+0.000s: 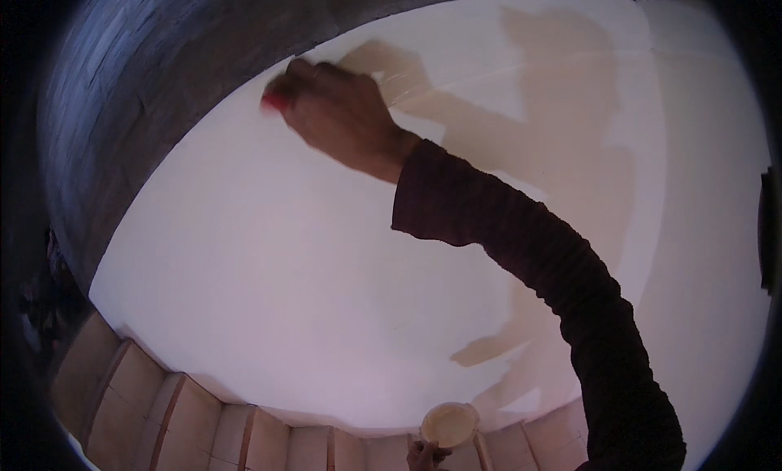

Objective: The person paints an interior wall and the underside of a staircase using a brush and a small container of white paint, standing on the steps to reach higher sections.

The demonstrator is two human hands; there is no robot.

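Note:
My right hand [346, 116] reaches across from the lower right in a dark sleeve. It is raised high against the white wall [269, 251], near its upper sloping edge. Its fingers are closed around something with a small red part [275, 102], too blurred to name. At the bottom, my left hand [425, 455] grips the rim of a round tub [450, 424] with cream-coloured contents. Only the fingers of that hand show at the frame's lower edge.
Tiled stairs [191, 422] run along the wall's foot, from lower left to bottom middle. A rough dark grey surface [187, 55] borders the wall's upper left edge. Shadows of my arm and body fall on the wall. A dark object [766, 231] shows at the far right.

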